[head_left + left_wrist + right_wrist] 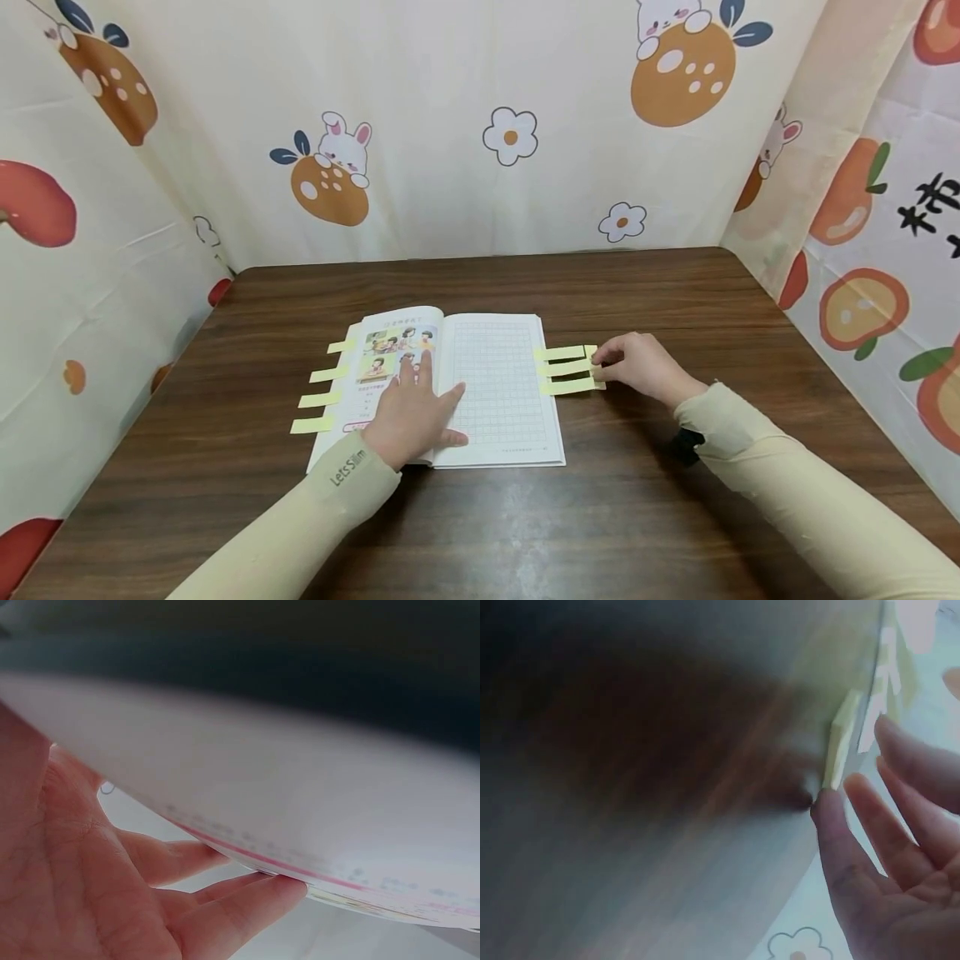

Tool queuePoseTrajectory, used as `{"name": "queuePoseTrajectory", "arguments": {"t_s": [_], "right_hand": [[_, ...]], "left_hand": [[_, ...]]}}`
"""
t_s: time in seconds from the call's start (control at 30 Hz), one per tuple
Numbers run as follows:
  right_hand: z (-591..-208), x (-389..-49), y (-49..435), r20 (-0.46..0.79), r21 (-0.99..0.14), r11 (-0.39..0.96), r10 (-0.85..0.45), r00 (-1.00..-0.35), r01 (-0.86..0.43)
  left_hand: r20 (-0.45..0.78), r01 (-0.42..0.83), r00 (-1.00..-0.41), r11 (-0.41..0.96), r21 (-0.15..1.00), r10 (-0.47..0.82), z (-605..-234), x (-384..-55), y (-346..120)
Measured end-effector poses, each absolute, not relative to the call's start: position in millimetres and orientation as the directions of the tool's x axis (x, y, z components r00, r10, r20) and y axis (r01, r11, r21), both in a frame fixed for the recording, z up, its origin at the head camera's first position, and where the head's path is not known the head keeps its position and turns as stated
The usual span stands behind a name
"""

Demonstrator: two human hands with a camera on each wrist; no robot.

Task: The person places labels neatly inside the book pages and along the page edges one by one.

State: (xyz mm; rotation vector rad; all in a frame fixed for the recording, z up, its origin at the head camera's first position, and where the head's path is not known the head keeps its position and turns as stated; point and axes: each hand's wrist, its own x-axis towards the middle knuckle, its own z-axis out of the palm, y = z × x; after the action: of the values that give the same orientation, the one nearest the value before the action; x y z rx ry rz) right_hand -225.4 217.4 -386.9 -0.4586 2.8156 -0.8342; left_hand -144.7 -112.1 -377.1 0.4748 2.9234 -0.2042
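Observation:
An open book point(495, 392) lies on the table, with pictures and text on its left page and a printed grid on its right. My left hand point(411, 412) rests across the left page and the fold, fingers spread. In the left wrist view, the left hand's fingertips point(289, 889) press on the page. Three pale yellow sticky strips point(567, 367) stick out from the right page's edge. At their outer ends is a small yellow pad of sticky notes point(841, 739). My right hand point(637, 364) pinches the pad's end between curled fingers.
Several yellow tabs point(321, 400) stick out from the left page's edge. The brown wooden table point(480, 542) is bordered by white printed cloth point(442, 167) at the back and sides. A dark object point(684, 447) shows under my right cuff.

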Motion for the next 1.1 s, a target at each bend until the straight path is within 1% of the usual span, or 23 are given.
{"name": "queuePoseTrajectory", "arguments": {"t_s": [0.13, 0.3, 0.63, 0.87, 1.0, 1.1], "right_hand": [[-388.3, -222.4, 216.2, -0.042, -0.468, 0.797, -0.452, -0.891, -0.382], [-387.4, -222.1, 214.9, -0.036, -0.408, 0.795, -0.505, -0.863, -0.448], [-384.2, -223.1, 215.2, -0.052, -0.412, 0.786, -0.524, -0.85, -0.46], [-385.3, -225.4, 213.8, -0.014, -0.416, 0.778, -0.523, -0.852, -0.471], [-387.4, -226.3, 213.8, -0.006, -0.405, 0.791, -0.504, -0.864, -0.459], [-389.0, -226.0, 214.6, -0.019, -0.406, 0.815, -0.46, -0.888, -0.413]], "left_hand": [[-0.199, 0.327, -0.933, 0.937, -0.122, 0.3, -376.2, -144.6, -111.9], [-0.209, 0.324, -0.932, 0.938, -0.122, 0.295, -374.2, -145.1, -111.5], [-0.197, 0.325, -0.934, 0.939, -0.113, 0.3, -373.5, -144.8, -113.0], [-0.194, 0.329, -0.933, 0.936, -0.121, 0.303, -374.0, -145.0, -114.4], [-0.188, 0.333, -0.933, 0.935, -0.121, 0.308, -374.5, -145.0, -114.2], [-0.191, 0.332, -0.932, 0.936, -0.114, 0.307, -375.2, -144.8, -113.8]]}}
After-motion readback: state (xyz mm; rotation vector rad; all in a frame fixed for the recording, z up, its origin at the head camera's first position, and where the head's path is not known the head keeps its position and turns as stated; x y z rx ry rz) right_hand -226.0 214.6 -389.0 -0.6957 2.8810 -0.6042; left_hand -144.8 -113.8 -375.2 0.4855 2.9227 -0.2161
